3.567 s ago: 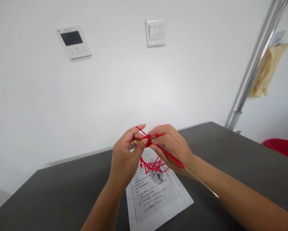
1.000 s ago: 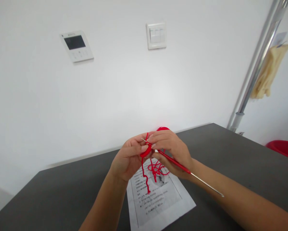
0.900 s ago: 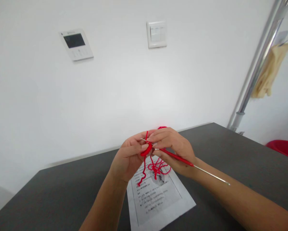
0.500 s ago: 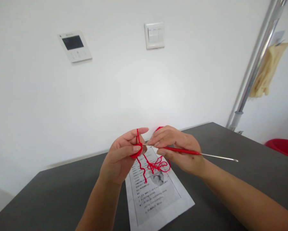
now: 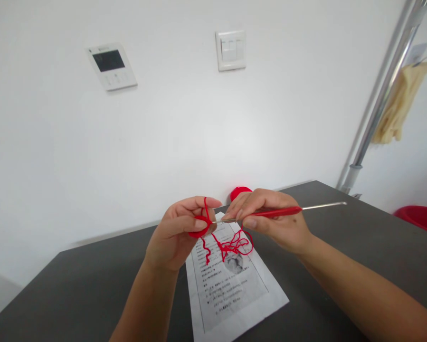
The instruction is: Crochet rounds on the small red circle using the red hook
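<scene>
At centre frame, the left hand (image 5: 172, 232) pinches the red piece (image 5: 198, 233); the right hand (image 5: 281, 232) grasps the hook (image 5: 279, 212), tip at the piece's edge. A stitch seems under way; the next move calls for steady tension on the yarn (image 5: 206, 208).

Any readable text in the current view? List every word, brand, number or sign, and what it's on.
Nothing can be read for certain.
Printed sheet: lines of text, too small and blurred to read.
Intercom panel: a faint mark above the screen and small button marks, all illegible.
Crochet hook: no lettering can be made out.
</scene>
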{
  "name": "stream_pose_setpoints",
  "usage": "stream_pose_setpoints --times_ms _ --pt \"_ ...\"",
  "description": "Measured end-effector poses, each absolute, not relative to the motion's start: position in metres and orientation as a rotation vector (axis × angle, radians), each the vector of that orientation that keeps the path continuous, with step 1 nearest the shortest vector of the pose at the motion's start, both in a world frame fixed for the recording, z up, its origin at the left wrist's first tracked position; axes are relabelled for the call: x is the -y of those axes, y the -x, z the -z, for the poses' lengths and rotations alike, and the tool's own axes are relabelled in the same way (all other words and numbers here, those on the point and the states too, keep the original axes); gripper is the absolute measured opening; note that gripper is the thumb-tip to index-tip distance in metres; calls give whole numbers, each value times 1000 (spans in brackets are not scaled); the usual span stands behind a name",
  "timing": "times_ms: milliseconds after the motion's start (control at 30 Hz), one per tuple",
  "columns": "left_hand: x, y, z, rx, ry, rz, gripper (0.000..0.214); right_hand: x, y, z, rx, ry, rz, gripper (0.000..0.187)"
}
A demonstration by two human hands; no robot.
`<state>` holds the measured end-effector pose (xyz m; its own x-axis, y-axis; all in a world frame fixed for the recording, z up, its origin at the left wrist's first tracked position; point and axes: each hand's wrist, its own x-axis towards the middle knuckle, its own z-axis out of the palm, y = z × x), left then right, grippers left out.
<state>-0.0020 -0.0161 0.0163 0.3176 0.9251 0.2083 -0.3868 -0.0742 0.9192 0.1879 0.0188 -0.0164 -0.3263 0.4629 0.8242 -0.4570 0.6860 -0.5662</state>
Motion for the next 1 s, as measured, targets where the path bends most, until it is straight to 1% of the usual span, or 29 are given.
stream_pose_setpoints --times_ms 100,167,233,367,433,467,567,733,833,1000 --pt "18 3 -14 -687 -1271 -1261 23 -19 -183 21 1541 21 -1035 6" --pt "20 3 -13 -726 -1316 -1285 22 -18 -181 23 1523 -8 -949 4" --pt "22 3 -13 -755 -1333 -1284 19 -17 -180 23 1580 -29 -729 3" --pt "23 3 -13 -753 -1321 -1213 23 -18 -184 20 1818 -42 -154 12" --pt "23 2 -14 -740 -1322 -1182 27 -19 -187 18 1880 -33 15 12" --pt "23 2 -15 -746 -1324 -1177 28 -20 -187 18 1889 -21 41 11" --pt "23 0 -16 -810 -1309 -1202 28 -20 -188 17 1887 14 -42 7" --pt "25 -3 -16 -886 -1286 -1358 19 -18 -186 19 1755 56 -369 6" --pt "24 -4 -15 -915 -1299 -1400 18 -19 -184 19 1720 37 -519 7" --pt "23 -5 -15 -929 -1315 -1395 19 -22 -184 21 1707 27 -568 8"
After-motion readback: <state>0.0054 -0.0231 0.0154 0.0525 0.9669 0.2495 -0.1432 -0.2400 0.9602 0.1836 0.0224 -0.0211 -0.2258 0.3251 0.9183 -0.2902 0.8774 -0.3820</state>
